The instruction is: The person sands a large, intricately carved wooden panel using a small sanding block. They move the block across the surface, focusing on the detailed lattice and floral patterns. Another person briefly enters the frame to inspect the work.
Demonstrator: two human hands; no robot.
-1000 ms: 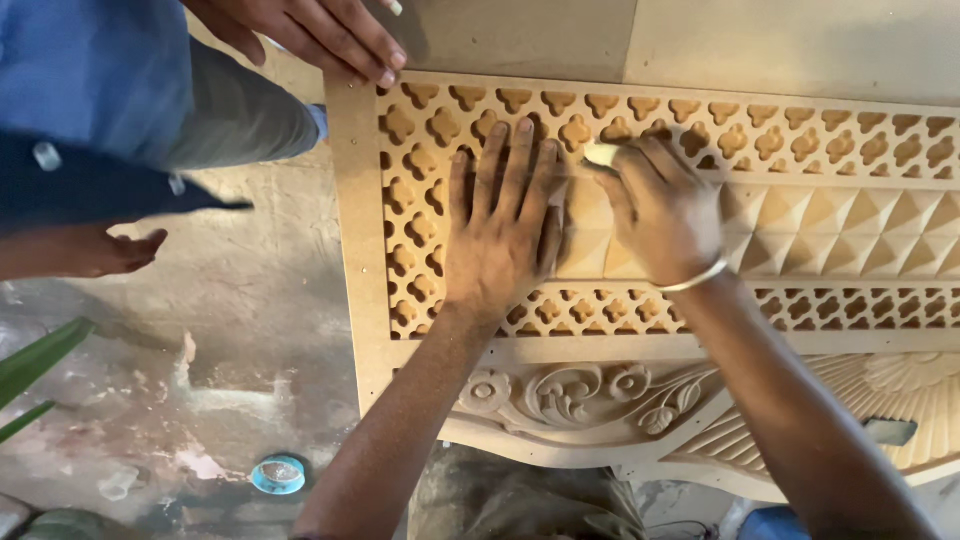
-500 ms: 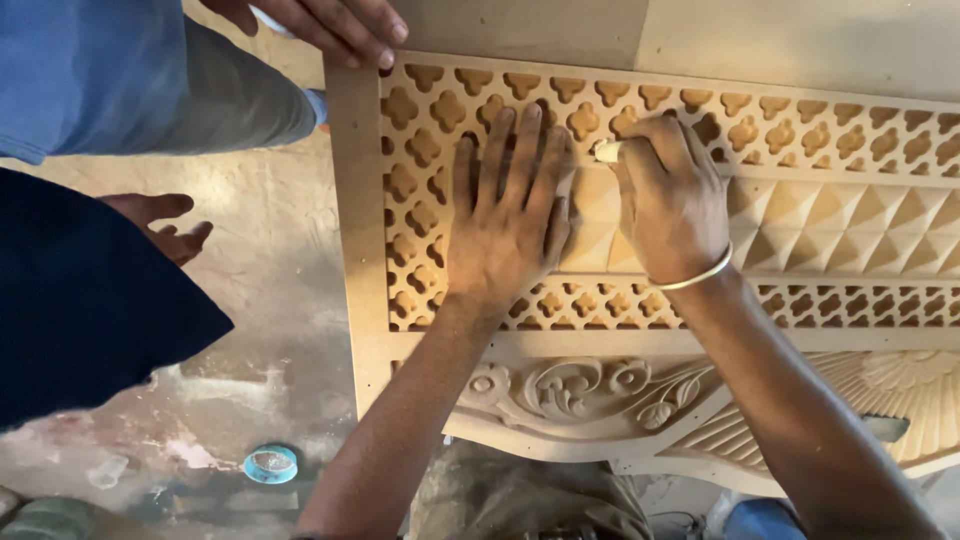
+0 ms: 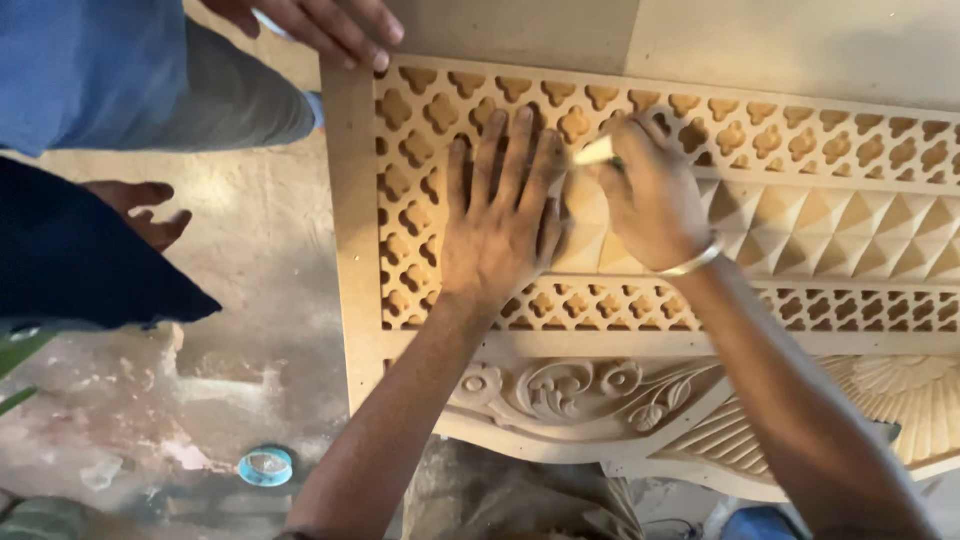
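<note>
Head view: the left hand (image 3: 500,225) is laid flat, fingers spread, on the carved wooden panel (image 3: 650,290), over its pierced lattice. Just beside it, the right hand (image 3: 650,200) is closed in a pinch on a small pale piece (image 3: 594,152), whose tip is pressed to the panel. Another person's hand (image 3: 320,25) is rested on the panel's upper corner.

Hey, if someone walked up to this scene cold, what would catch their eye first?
First, the big carved wooden panel filling the right side, with cut-out lattice, pyramid relief and scrollwork along its lower edge. At its centre the left hand lies flat on the lattice while the right hand pinches a small pale piece against the carving. Another person's hand rests on the panel's top left corner.
</note>
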